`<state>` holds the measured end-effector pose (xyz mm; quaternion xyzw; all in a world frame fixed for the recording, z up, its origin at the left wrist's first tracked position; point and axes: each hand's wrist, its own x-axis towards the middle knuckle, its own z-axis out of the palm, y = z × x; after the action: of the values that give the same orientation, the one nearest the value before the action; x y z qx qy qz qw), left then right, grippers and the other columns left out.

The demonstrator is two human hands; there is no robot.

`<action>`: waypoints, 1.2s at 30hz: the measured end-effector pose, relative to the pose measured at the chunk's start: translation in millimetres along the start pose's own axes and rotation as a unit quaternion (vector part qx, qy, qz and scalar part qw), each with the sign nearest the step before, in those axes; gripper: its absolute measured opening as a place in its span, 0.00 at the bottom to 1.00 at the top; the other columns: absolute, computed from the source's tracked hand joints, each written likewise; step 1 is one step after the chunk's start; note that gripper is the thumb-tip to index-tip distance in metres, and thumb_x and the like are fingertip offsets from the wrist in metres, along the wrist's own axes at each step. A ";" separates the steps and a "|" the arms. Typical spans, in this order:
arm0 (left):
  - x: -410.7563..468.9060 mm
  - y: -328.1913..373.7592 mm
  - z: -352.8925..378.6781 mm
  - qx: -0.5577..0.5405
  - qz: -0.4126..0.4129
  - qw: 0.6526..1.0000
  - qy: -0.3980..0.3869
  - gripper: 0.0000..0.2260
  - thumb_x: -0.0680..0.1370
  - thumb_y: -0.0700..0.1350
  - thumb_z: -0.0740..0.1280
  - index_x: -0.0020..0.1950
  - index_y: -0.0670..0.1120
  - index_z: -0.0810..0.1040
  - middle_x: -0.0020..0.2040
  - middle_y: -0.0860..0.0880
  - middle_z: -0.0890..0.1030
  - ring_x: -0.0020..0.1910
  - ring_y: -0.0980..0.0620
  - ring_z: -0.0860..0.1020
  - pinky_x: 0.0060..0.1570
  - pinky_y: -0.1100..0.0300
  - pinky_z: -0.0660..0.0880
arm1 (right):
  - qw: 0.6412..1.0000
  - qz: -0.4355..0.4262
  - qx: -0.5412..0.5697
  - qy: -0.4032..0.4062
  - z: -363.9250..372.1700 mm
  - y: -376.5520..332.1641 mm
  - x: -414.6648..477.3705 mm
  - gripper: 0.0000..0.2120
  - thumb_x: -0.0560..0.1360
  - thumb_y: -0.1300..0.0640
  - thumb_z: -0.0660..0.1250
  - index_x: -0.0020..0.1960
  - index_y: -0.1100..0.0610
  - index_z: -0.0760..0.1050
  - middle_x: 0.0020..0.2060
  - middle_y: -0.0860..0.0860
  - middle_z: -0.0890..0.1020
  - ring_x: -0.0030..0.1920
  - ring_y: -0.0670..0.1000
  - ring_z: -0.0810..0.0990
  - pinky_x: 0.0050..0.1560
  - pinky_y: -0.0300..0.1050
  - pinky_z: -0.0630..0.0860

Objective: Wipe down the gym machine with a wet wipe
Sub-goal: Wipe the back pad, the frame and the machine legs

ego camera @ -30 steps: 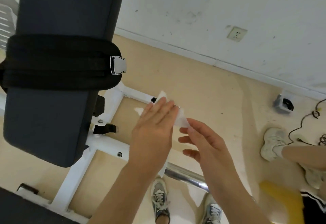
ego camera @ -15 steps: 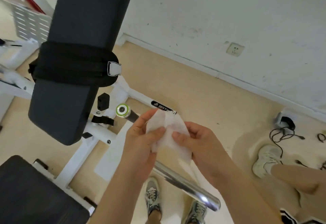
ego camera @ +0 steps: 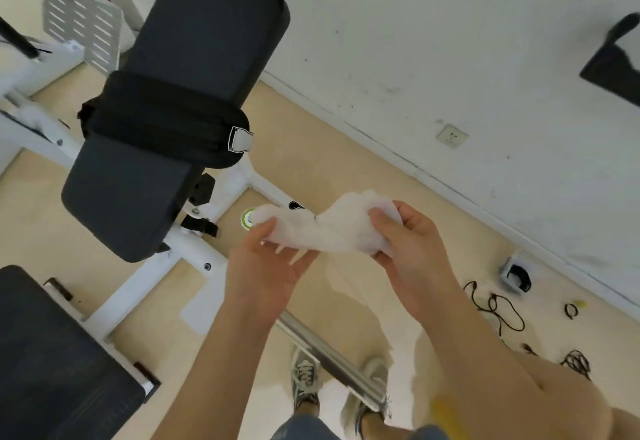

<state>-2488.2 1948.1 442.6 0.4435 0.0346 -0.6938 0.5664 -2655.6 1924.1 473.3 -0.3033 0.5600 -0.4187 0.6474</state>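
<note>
Wet wipe held in both my hands, in the air over the gym machine.

My left hand pinches the wipe's left end w/ thumb on top and fingers under. My right hand has its fingers curled round the bunched right end, so the wipe hangs crumpled and white btw the two, not touching the machine. Below and left of it: white frame tube w/ a green-ringed knob just beside the wipe's left edge. The dark back pad is up left w/ a black strap wrapped round it, metal buckle on the strap's right end. Seat pad is at bottom left. A chrome bar runs under my forearms, near my shoes. Black cables lie on the floor at right, by the wall.
</note>
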 end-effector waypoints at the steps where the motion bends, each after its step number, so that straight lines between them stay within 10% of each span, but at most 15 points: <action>1: -5.5 4.0 5.2 -0.004 -0.018 1.000 -0.024 0.09 0.77 0.47 0.64 0.52 0.44 0.78 0.50 0.44 0.82 0.54 0.42 0.81 0.53 0.45 0.78 | 1.000 0.007 0.013 -0.012 0.6 -7.1 1.4 0.07 0.80 0.63 0.61 0.49 0.61 0.78 0.40 0.53 0.82 0.39 0.48 0.81 0.36 0.39 0.76; 7: -11.6 -8.8 45.7 0.023 0.042 0.998 0.034 0.10 0.76 0.31 0.64 0.45 0.45 0.77 0.42 0.47 0.82 0.37 0.51 0.80 0.39 0.60 0.80 | 0.995 0.004 -0.022 -0.095 -5.4 -48.8 23.3 0.05 0.80 0.62 0.62 0.50 0.63 0.75 0.28 0.51 0.70 0.24 0.46 0.63 0.22 0.36 0.60; 12: -19.5 -13.2 65.6 -0.089 0.150 0.984 0.041 0.13 0.67 0.31 0.58 0.44 0.45 0.76 0.42 0.51 0.82 0.40 0.53 0.81 0.48 0.54 0.78 | 0.988 0.041 -0.079 -0.126 -26.8 -78.4 63.7 0.14 0.80 0.57 0.62 0.39 0.55 0.81 0.28 0.50 0.74 0.23 0.47 0.66 0.25 0.40 0.60; 22: -30.8 -49.9 75.9 -0.089 0.151 0.973 0.149 0.14 0.79 0.55 0.62 0.54 0.47 0.81 0.50 0.46 0.84 0.48 0.43 0.82 0.48 0.48 0.79 | 0.943 0.115 -0.189 -0.248 -43.8 -97.0 116.4 0.13 0.81 0.56 0.62 0.57 0.63 0.79 0.53 0.60 0.83 0.52 0.55 0.82 0.51 0.52 0.78; 26: -30.4 -70.2 70.1 0.010 0.132 0.980 0.145 0.04 0.74 0.41 0.69 0.40 0.43 0.76 0.36 0.45 0.82 0.34 0.47 0.83 0.34 0.59 0.81 | 0.946 0.108 -0.182 -0.245 -31.3 -91.2 109.8 0.11 0.81 0.59 0.59 0.56 0.61 0.79 0.46 0.57 0.84 0.45 0.52 0.83 0.39 0.45 0.79; 30: -18.7 -86.1 54.3 0.001 0.143 0.978 0.151 0.17 0.71 0.26 0.67 0.34 0.46 0.67 0.37 0.47 0.76 0.35 0.51 0.80 0.36 0.61 0.79 | 0.949 0.069 -0.218 -0.215 -30.9 -87.5 115.8 0.10 0.81 0.58 0.60 0.47 0.58 0.79 0.27 0.48 0.78 0.25 0.46 0.74 0.23 0.35 0.65; 36: 36.4 -93.1 74.5 -0.053 0.093 0.971 0.213 0.13 0.74 0.33 0.63 0.34 0.45 0.79 0.37 0.49 0.80 0.36 0.49 0.80 0.42 0.55 0.79 | 0.936 0.007 -0.293 -0.195 -33.8 -75.9 185.1 0.13 0.80 0.55 0.59 0.44 0.63 0.74 0.33 0.54 0.72 0.32 0.51 0.70 0.29 0.41 0.67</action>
<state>-2605.9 1912.7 421.5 0.5513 0.1495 -0.5248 0.6312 -2699.9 1728.1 445.1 -0.5514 0.5229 -0.1646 0.6288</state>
